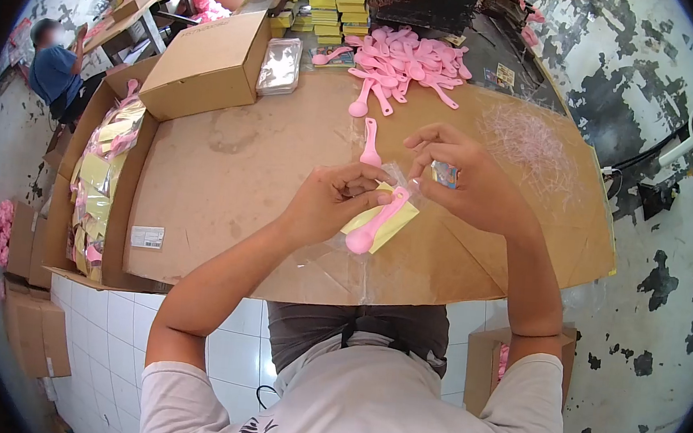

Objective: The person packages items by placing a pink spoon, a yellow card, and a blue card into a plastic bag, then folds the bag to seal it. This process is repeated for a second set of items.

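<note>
My left hand (333, 203) grips a clear plastic bag (390, 173) at its upper left, thumb over the front. Inside the bag, a pink spoon (379, 223) lies at a slant over a yellow card (397, 223), bowl toward me. My right hand (469, 182) is at the bag's upper right corner, thumb and index finger bent together; what lies between them is too small to tell. Just beyond my left fingers lies another pink spoon (371, 146). A small colourful printed piece (445, 174) shows partly behind my right fingers.
A heap of pink spoons (409, 61) lies at the back of the cardboard-covered table (218, 180). Thin clear strips (534, 146) are piled right. An open box (102, 187) of packed bags stands left, near a closed carton (207, 64) and stacked clear bags (280, 66). Another person (55, 76) sits far left.
</note>
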`<state>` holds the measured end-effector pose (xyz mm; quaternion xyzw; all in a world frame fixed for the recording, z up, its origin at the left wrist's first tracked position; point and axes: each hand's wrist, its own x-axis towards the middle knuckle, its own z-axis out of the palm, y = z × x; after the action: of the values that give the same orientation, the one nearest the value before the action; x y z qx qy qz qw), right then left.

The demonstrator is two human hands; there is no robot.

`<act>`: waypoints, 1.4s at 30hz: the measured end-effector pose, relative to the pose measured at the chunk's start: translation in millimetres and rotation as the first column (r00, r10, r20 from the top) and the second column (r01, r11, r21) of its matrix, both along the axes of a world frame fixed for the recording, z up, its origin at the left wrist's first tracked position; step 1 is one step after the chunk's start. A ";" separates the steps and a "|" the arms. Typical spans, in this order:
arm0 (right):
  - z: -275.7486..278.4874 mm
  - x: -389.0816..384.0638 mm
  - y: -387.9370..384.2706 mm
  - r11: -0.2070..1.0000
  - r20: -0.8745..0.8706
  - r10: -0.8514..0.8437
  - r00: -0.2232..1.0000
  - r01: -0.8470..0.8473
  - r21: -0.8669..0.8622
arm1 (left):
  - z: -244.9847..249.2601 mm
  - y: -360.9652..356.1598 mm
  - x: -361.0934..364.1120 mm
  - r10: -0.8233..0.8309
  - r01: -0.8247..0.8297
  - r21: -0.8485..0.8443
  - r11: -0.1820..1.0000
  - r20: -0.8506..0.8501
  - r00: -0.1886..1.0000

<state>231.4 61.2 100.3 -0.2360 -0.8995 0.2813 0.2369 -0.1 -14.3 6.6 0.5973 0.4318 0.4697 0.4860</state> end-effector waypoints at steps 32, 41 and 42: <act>9.7 13.8 16.5 0.918 -0.328 -0.390 0.860 0.392 -0.063 | 15.0 -4.0 0.7 -0.081 0.083 -0.055 0.995 0.037 0.996; 1.1 -8.8 -3.9 0.939 -0.280 -0.341 0.897 0.337 -0.065 | -2.4 1.5 3.9 -0.095 0.106 -0.046 0.993 0.211 0.973; -0.2 -10.9 -6.6 0.945 -0.284 -0.317 0.905 0.327 -0.013 | -4.4 2.1 3.8 -0.092 0.106 -0.053 0.993 0.219 0.971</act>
<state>220.5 54.7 100.2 -0.3344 -0.8100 0.2535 0.4097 3.7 -12.3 2.2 0.5473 0.3608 0.4929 0.5721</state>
